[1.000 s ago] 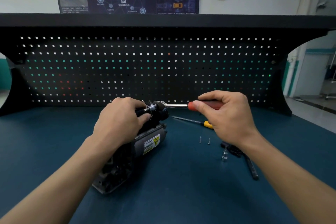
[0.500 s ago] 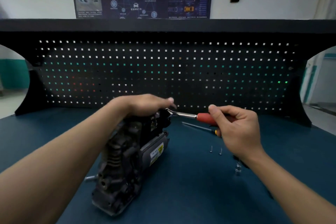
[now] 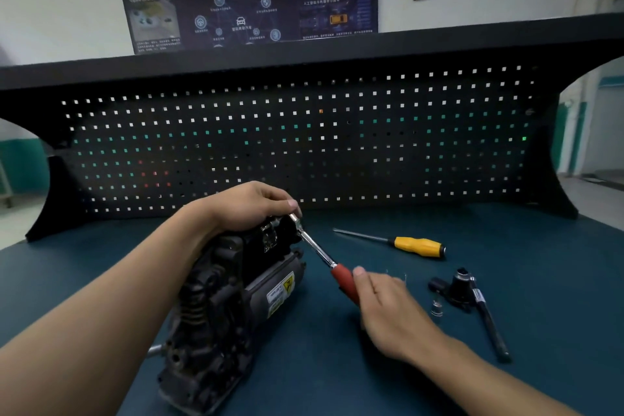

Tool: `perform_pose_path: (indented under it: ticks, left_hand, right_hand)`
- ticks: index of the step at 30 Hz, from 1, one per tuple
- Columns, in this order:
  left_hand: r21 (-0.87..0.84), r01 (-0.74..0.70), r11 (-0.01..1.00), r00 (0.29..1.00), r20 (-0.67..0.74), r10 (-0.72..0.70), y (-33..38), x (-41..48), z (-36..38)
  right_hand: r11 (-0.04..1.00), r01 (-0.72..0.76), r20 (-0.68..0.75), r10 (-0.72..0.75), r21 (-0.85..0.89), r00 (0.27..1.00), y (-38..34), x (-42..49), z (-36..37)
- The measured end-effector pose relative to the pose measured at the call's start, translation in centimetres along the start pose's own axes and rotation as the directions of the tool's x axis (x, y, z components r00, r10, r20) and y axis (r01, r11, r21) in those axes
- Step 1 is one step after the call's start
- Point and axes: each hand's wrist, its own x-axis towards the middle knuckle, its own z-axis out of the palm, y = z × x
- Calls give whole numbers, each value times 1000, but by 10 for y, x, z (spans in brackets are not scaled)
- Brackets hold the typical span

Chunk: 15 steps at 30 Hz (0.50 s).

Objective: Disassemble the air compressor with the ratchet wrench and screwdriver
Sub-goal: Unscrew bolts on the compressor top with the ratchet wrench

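So the air compressor (image 3: 233, 307) lies on its side left of centre on the dark blue worktop (image 3: 337, 365). It's a grimy black lump with ribbed casting, plus a round motor body with a white label and a yellow warning sticker. Left hand (image 3: 243, 206) is clamped over its far top end, fingers (image 3: 287, 201) curled down right at the wrench head. Right hand (image 3: 388, 311) is a bit blurred, but its fingers wrap the red handle of the ratchet wrench (image 3: 320, 255), which slants down toward me. Count: one compressor, one ratchet wrench, one yellow-handled screwdriver (image 3: 415, 245) lying loose further back, one small silver socket (image 3: 436, 309), and one black fitting (image 3: 462, 290) with a long arm on the right.
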Motion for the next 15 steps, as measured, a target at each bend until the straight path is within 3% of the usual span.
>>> perform_pose_path:
  ticks: [7,12,15]
  left_hand:
    - [-4,-2,1000,1000,-11,1,-4,1,-2]
    - [-2,-17,1000,1000,0,17,-5,1,-4]
    - [-32,-19,999,1000,10,19,-5,2,-4]
  right_hand:
    - [1000,-10,90,12,-24,996,-6,2,-5]
    - [998,-54,24,54,14,998,-10,14,-40]
    - [995,-96,108,95,7,990,-20,17,-71]
